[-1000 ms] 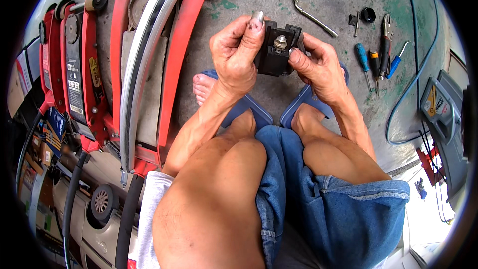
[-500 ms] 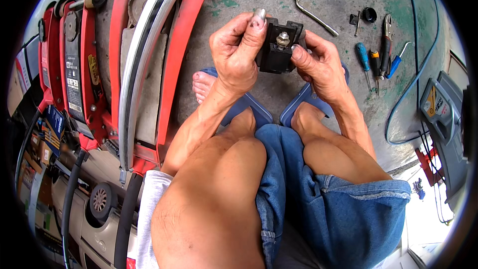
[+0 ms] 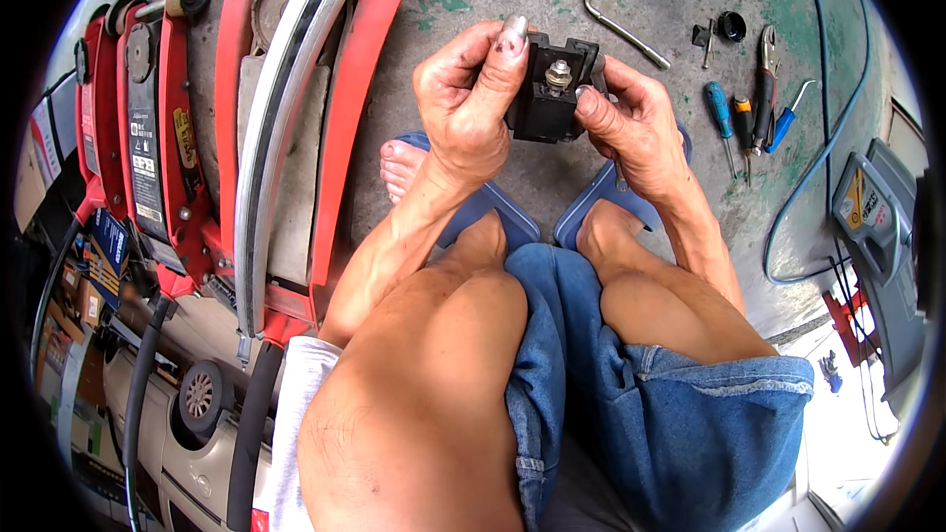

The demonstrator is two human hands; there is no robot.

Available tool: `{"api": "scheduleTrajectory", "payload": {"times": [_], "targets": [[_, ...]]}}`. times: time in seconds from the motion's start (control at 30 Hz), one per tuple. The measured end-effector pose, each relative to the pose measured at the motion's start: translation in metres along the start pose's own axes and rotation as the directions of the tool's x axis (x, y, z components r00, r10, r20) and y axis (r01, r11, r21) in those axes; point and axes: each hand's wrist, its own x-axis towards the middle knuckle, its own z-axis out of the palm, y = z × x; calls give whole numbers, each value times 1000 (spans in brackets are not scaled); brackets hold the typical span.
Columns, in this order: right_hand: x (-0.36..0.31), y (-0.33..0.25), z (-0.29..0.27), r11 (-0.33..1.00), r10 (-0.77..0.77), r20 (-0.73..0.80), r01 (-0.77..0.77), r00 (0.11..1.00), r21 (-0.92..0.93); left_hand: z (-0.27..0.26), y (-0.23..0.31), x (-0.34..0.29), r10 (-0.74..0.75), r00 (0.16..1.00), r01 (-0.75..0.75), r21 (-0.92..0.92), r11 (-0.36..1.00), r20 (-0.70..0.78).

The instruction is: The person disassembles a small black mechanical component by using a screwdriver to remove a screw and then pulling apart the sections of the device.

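Observation:
Between my hands, above my feet, is a small black block-shaped part [image 3: 548, 116] with notched upper edges. A metal stud with a nut and washers [image 3: 558, 75] stands in its recess. My left hand [image 3: 467, 103] is closed on the block's left side, thumb up along the edge and fingertips hidden behind. My right hand [image 3: 636, 118] is closed at the right side, its thumb pressed against the block near the stud. Below the right palm a slim metal end [image 3: 621, 175] sticks out; the rest of it is covered by the hand, so its kind is unclear.
An L-shaped socket wrench [image 3: 626, 30] lies beyond my hands. To the right are a blue screwdriver [image 3: 719, 113], locking pliers [image 3: 766, 79], a blue-handled hook pick [image 3: 785, 123], a black cap [image 3: 731, 27] and a blue hose [image 3: 838, 153]. Red floor jacks [image 3: 365, 108] stand at left.
The block and both hands have shifted only very slightly, and a bit more of the metal end shows below my right palm. Both grips stay the same.

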Motion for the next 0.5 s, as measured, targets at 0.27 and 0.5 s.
{"api": "scheduleTrajectory", "payload": {"times": [0.27,0.5], "targets": [[1,1,-1,1000,-4,-1,4,1000,0,-2,-2,0,1,1000,-1,-13,1000,6],[2,3,-2,999,-12,-2,12,1000,-30,-4,-5,1,11,1000,-11,13,1000,24]]}}
